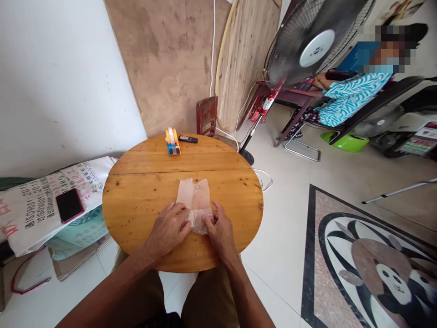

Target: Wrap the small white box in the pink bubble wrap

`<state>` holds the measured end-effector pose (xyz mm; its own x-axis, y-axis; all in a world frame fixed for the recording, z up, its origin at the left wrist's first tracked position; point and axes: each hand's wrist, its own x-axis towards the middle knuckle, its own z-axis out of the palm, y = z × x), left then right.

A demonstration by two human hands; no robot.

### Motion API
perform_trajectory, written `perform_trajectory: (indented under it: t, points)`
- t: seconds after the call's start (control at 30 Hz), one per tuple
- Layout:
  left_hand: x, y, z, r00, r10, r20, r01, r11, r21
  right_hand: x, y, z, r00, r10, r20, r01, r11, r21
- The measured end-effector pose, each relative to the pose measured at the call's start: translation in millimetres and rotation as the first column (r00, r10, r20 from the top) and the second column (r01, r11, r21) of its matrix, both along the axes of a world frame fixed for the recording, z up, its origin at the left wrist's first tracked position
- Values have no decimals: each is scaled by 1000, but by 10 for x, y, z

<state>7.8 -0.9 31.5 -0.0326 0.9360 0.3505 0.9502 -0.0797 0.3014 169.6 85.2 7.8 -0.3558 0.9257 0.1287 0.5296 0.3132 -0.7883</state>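
Note:
On the round wooden table (136,200) lies a piece of thin, translucent bubble wrap (200,196), its near part folded over or doubled. My left hand (170,228) presses on its left near edge, fingers bent together with the thumb at the edge. My right hand (220,228) is at its right near edge, thumb on the wrap and index finger beside it, pinching the edge. Toward the far side of the table are an orange and blue tape dispenser (173,142) and a black device (188,139).
A dark phone (69,205) lies on white sacks (37,200) at the left. Behind the table are a small red chair (206,116) and a standing fan (314,48). A person in a patterned shirt (357,98) sits at the far right.

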Motion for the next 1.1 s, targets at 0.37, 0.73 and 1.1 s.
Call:
perform_trajectory:
  t: [0.37,0.73,1.1]
  points:
    - [15,20,7,997,24,77,-20,998,-53,-155,-46,74,947,43,-320,-100,981,-163]
    - [56,-116,-193,928,126,351,-170,981,97,171,-141,-161,926,-86,-367,12,980,-200]
    - [136,-318,-249,708,311,634,-392,920,-14,165,-215,-194,894,-135,-427,72,984,-161]
